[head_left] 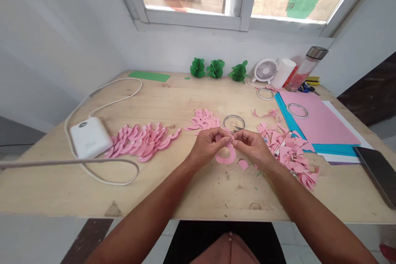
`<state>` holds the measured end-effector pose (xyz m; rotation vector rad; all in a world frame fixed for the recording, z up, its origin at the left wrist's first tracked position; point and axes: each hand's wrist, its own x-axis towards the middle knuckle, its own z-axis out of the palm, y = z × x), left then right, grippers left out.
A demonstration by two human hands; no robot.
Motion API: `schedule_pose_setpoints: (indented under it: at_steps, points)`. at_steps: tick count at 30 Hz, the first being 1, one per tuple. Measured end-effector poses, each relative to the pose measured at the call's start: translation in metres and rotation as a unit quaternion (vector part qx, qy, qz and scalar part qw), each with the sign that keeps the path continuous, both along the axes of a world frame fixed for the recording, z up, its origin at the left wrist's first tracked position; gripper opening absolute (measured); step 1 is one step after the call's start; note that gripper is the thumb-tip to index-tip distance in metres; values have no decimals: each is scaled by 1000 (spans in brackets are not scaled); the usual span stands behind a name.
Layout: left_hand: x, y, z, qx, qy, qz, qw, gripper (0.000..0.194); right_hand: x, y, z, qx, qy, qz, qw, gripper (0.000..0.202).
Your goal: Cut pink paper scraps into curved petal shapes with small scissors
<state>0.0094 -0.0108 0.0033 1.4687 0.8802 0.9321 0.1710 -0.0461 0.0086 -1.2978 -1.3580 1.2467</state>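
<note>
A curved pink paper cutout (225,157) hangs between my hands, just above the tabletop. My left hand (210,142) pinches its upper edge between thumb and fingertips. My right hand (249,145) is closed at the same edge, its fingertips almost touching the left ones; whether it grips paper or something small there is hidden. Just beyond my fingers lies a roll of tape (234,116) with a dark pointed tool tip (237,129) beside it. A small pink scrap (243,165) rests below my right hand.
Wavy pink strips (145,140) lie at left beside a white power box (90,137) and its looping cable (108,179). Smaller pink pieces (204,120) sit beyond my left hand. Scraps (287,148), coloured sheets (324,119) and a phone (375,173) are right; green paper shapes (215,68) stand behind.
</note>
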Motion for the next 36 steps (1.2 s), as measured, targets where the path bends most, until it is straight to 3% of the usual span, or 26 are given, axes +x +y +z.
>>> schedule_pose_setpoints:
  at_steps: [7, 13, 36]
  points:
    - [1, 1, 2, -85, -48, -10, 995, 21, 1, 4, -9, 49, -24, -19, 998, 18]
    - [2, 1, 3, -103, -70, -8, 992, 21, 3, 4, -10, 117, -75, -35, 990, 11]
    - [2, 1, -2, -105, -73, -10, 992, 22, 2, 2, -5, 85, -25, -11, 996, 15]
